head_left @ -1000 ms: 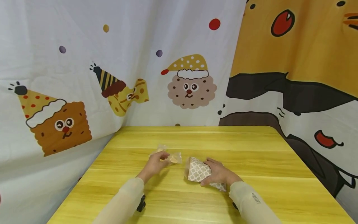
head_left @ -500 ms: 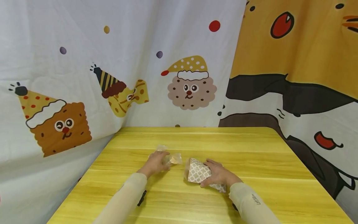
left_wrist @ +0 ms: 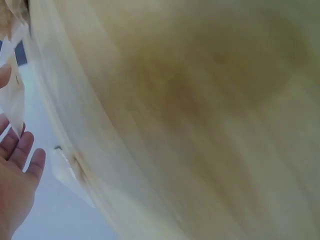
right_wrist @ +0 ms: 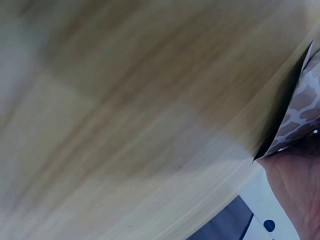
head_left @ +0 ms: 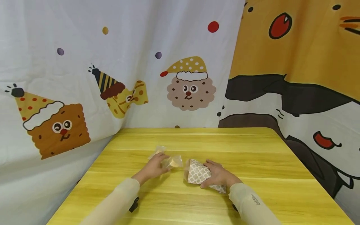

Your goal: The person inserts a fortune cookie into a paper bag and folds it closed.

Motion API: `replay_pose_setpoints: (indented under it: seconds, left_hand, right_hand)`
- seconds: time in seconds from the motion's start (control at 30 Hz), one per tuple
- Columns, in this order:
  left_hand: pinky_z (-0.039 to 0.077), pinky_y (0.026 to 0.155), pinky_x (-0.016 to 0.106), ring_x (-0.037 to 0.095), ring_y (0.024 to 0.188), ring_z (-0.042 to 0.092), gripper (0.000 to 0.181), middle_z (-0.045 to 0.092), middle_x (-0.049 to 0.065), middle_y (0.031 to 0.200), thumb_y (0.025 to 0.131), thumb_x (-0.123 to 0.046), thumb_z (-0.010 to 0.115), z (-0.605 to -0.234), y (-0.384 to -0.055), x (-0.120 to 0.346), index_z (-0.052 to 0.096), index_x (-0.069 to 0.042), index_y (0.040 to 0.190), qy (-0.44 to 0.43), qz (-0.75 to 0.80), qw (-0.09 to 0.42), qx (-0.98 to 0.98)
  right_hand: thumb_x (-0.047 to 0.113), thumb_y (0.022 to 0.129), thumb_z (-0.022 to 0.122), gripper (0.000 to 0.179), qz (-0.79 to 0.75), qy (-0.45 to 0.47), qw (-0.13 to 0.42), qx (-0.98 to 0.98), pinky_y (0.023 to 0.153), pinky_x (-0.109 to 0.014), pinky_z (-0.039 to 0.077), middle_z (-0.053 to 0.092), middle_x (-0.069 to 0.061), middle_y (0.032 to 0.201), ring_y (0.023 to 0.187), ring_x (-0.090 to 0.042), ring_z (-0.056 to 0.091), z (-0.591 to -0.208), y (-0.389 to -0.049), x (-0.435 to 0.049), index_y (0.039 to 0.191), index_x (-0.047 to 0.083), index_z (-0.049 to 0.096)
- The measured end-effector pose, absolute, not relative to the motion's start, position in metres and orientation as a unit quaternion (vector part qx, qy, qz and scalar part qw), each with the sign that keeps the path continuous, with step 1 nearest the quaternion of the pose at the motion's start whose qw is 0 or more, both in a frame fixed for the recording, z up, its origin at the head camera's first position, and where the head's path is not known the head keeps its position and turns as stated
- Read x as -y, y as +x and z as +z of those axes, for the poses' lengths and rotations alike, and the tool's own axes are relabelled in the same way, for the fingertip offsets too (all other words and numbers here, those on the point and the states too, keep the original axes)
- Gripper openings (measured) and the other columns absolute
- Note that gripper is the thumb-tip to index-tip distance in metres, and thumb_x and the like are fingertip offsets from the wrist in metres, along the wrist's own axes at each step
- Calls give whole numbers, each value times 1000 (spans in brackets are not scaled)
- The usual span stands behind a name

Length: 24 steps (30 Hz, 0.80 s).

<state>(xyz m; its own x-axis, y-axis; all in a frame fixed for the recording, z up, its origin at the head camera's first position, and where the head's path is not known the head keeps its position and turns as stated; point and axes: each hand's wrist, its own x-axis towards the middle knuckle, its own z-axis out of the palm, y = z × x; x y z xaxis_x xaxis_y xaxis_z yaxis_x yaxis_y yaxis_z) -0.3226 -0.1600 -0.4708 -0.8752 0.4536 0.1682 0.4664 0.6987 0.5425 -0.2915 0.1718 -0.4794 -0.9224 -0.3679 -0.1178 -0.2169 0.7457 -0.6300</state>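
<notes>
Near the middle of the table, my left hand has its thumb and fingers around the edge of a small clear packet with pale yellowish contents. In the left wrist view, the translucent wrapper shows between the thumb and fingertips. A second clear packet lies just behind this hand, partly covered by it. My right hand grips a white-and-beige patterned paper bag lying on its side, its mouth towards the left hand. In the right wrist view, the bag shows at the right edge.
Under both hands is a yellow wood-grain table. A white curtain with cartoon prints hangs behind and to the left. An orange and grey printed part of the hanging cloth covers the right side. A black strap shows under the left sleeve.
My left hand has drawn slightly back to the left, and more of the clear packet shows beside its fingers. The right hand and paper bag stay in place. The head view shifts slightly.
</notes>
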Motion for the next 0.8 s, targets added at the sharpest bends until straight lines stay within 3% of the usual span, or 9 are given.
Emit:
replay_pose_setpoints:
  seconds: [0.17, 0.37, 0.8]
  left_hand:
    - [40, 104, 57, 35, 128, 47, 59, 50, 12, 140, 87, -23, 76, -466, -312, 162, 55, -6, 139, -267, -312, 5, 912]
    - [38, 107, 55, 34, 132, 44, 57, 47, 12, 144, 89, -21, 74, -460, -306, 152, 54, -7, 141, -304, -314, -31, 899]
    - [38, 109, 48, 29, 132, 45, 65, 48, 9, 145, 88, -24, 76, -473, -317, 117, 50, -9, 145, -341, -284, -55, 895]
  right_hand:
    - [42, 66, 92, 105, -322, -159, 120, -926, 107, -66, 28, 23, -18, 160, 143, -47, 20, -478, -290, -169, 150, 4, 41]
    - [42, 67, 92, 105, -319, -159, 124, -926, 106, -68, 28, 21, -18, 161, 143, -49, 17, -478, -290, -170, 150, 4, 40]
    - [45, 67, 91, 104, -300, -166, 117, -932, 107, -66, 29, 23, -19, 160, 143, -47, 21, -477, -291, -169, 149, 4, 41]
